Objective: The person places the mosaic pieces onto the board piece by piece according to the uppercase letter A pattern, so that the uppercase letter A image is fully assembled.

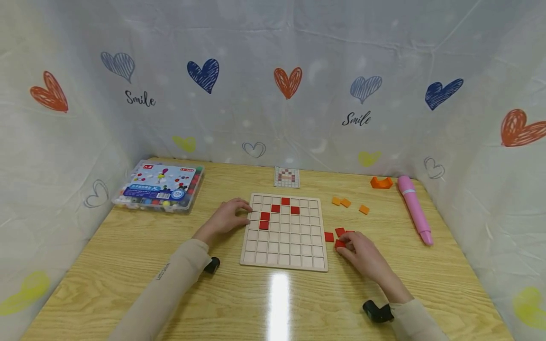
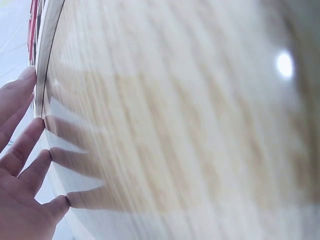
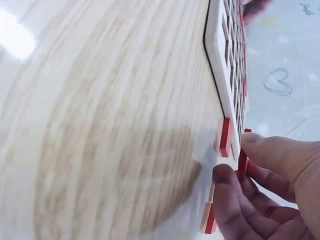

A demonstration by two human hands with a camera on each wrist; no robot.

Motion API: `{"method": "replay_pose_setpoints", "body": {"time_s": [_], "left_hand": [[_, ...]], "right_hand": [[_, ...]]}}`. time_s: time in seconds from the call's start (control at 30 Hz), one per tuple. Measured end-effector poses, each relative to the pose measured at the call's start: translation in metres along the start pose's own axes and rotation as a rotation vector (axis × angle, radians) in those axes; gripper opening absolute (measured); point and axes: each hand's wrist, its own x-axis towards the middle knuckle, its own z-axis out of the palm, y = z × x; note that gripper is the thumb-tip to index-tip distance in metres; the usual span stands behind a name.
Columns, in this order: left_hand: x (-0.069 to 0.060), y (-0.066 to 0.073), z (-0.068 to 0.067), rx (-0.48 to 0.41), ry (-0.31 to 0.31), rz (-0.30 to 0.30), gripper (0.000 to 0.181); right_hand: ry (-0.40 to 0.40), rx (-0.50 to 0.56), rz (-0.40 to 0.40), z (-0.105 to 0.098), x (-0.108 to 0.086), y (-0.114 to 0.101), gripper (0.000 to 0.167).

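Note:
A pale wooden grid board (image 1: 283, 237) lies mid-table, with several red square tiles (image 1: 264, 225) in its upper cells. At the board's left edge, my left hand (image 1: 228, 215) has its fingers relaxed and spread; in the left wrist view, fingertips (image 2: 39, 125) touch or nearly touch the board's side and the table. Right of the board, my right hand (image 1: 362, 251) pinches a red tile (image 3: 243, 157) between thumb and fingers. Other loose red tiles (image 1: 329, 237) lie around that hand, one partly hidden behind its fingers.
Three orange tiles (image 1: 346, 202) lie beyond the red ones. A small pattern card (image 1: 286, 178) rests behind the board. At far left sits a clear box of colored pieces (image 1: 158, 184); at far right are an orange curved piece (image 1: 381, 183) and a pink pen-shaped object (image 1: 414, 208).

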Motion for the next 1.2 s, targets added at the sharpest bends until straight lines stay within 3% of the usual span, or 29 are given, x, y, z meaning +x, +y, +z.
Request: {"method": "replay_pose_setpoints", "body": {"time_s": [0.33, 0.63, 0.83, 1.0, 1.2], "left_hand": [[0.001, 0.0, 0.0, 0.008, -0.004, -0.004, 0.027], [0.001, 0.0, -0.001, 0.015, 0.001, 0.013, 0.027], [0.0, 0.001, 0.0, 0.017, 0.003, 0.019, 0.027], [0.0, 0.001, 0.0, 0.025, 0.001, 0.021, 0.028], [0.0, 0.0, 0.0, 0.025, 0.005, 0.029, 0.028]], "right_hand": [[0.074, 0.091, -0.017, -0.002, 0.011, -0.014, 0.023], [-0.005, 0.321, 0.099, -0.001, 0.027, -0.034, 0.03], [-0.042, 0.381, 0.12, 0.008, 0.031, -0.048, 0.03], [-0.055, 0.398, 0.104, 0.017, 0.035, -0.057, 0.029], [-0.116, 0.332, -0.004, 0.029, 0.044, -0.068, 0.026]]}}
